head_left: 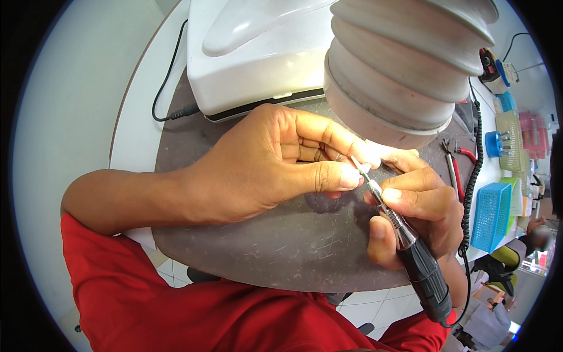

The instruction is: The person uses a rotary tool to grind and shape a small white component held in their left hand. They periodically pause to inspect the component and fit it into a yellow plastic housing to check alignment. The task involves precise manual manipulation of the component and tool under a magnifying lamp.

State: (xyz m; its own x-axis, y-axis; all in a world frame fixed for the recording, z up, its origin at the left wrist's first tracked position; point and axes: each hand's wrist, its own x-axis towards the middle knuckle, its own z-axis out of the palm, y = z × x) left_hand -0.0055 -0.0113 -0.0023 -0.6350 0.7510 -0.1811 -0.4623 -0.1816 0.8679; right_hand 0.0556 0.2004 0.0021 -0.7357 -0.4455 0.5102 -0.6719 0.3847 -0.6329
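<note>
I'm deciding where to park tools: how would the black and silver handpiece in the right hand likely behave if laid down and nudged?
The handpiece would probably feel stiff, with its metal front and solid-looking black body. Its rounded barrel may be apt to roll on the table. The attached coiled cord could limit that roll.

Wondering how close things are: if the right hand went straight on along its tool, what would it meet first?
Likely the left hand, at its fingertips; the tool in the right hand overlaps them, though depth is unclear.
</note>
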